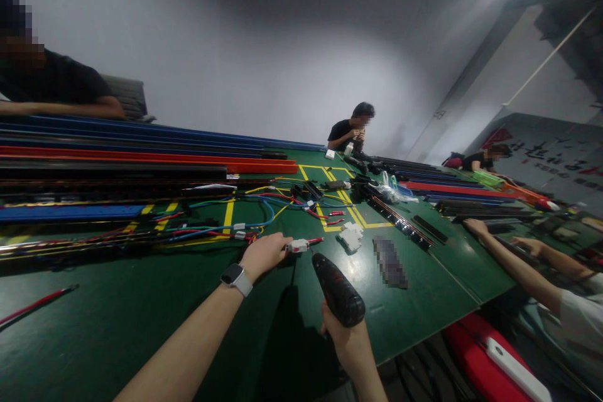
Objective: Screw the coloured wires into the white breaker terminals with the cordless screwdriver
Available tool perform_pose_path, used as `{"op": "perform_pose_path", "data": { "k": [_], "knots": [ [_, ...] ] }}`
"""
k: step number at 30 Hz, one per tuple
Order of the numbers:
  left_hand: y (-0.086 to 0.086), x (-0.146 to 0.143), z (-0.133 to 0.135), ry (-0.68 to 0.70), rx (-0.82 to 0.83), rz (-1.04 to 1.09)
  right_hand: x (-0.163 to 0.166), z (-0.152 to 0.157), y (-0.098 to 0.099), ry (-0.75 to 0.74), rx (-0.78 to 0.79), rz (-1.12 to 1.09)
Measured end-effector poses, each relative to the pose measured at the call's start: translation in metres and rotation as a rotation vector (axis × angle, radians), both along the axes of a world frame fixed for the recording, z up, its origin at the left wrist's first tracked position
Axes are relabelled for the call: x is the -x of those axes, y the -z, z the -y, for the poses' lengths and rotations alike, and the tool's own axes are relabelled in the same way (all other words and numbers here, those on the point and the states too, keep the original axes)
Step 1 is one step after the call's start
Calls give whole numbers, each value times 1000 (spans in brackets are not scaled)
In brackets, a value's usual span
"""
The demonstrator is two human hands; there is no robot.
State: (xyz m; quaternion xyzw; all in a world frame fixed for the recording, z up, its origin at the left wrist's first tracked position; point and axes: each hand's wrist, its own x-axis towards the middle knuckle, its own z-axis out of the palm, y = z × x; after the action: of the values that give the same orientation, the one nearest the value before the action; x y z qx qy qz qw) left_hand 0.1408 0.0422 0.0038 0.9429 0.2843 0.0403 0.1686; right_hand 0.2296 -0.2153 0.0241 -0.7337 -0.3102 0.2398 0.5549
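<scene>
My left hand [266, 255], below a wristwatch [236, 279], is closed on a small white connector [296, 245] with a red wire [316, 240] coming out of its right side. My right hand [342, 333] grips a black power screwdriver [338, 289] by its handle. The tool's thin bit points up and left, its tip close to the connector; whether they touch I cannot tell. Several loose white connectors [350, 237] lie together to the right of the tool. A bundle of coloured wires [235, 226] runs across the table to the left of my left hand.
Long red profiles [141, 157] and a blue strip [70, 212] lie on the green table [179, 314]. A blurred flat dark object [390, 262] lies right. One co-worker's arms [522, 260] reach in at the right; a person [351, 129] sits across. A red stool [485, 352] stands below the edge.
</scene>
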Motion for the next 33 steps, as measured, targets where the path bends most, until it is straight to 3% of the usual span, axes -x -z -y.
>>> {"op": "perform_pose_path", "data": {
  "k": [33],
  "knots": [
    [2,0,0,12,-27,7,2,-1,-5,6,-11,6]
  ]
}}
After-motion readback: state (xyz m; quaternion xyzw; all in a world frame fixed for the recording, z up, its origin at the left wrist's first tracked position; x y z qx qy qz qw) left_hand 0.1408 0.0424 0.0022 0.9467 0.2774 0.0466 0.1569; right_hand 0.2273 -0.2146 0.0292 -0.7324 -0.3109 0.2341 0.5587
